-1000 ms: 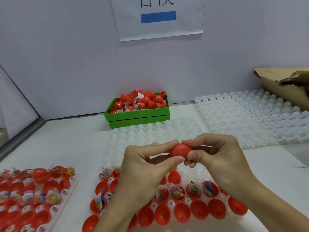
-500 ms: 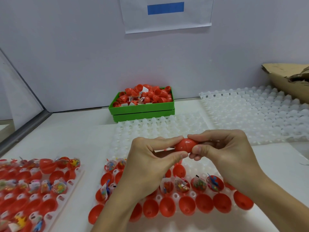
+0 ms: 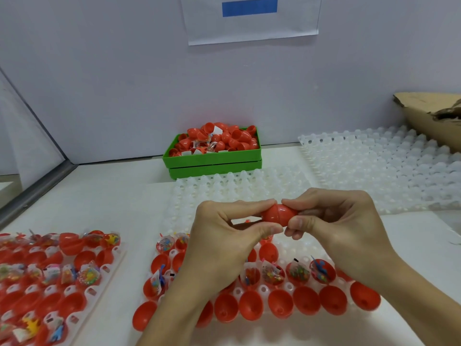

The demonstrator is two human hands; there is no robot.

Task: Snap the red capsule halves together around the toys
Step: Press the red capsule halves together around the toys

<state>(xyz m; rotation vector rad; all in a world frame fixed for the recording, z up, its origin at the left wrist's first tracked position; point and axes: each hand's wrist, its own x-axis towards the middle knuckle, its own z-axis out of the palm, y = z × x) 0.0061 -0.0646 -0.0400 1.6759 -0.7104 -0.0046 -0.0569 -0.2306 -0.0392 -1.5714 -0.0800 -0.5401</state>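
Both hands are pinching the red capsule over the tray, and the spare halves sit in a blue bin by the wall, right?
Not quite: the bin is green, not blue, as the head view shows. The rest holds: left hand and right hand pinch the red capsule over the tray.

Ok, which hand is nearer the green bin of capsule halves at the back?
Left. The left hand sits almost straight in front of the green bin; the right hand is off to the bin's right.

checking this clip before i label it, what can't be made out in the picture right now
- Head view: the toy inside the red capsule; its opaque shell hides it.
- Head view: the capsule's ends; the left hand and right hand grip cover them.
- Head view: the left tray, cut off by the frame edge.
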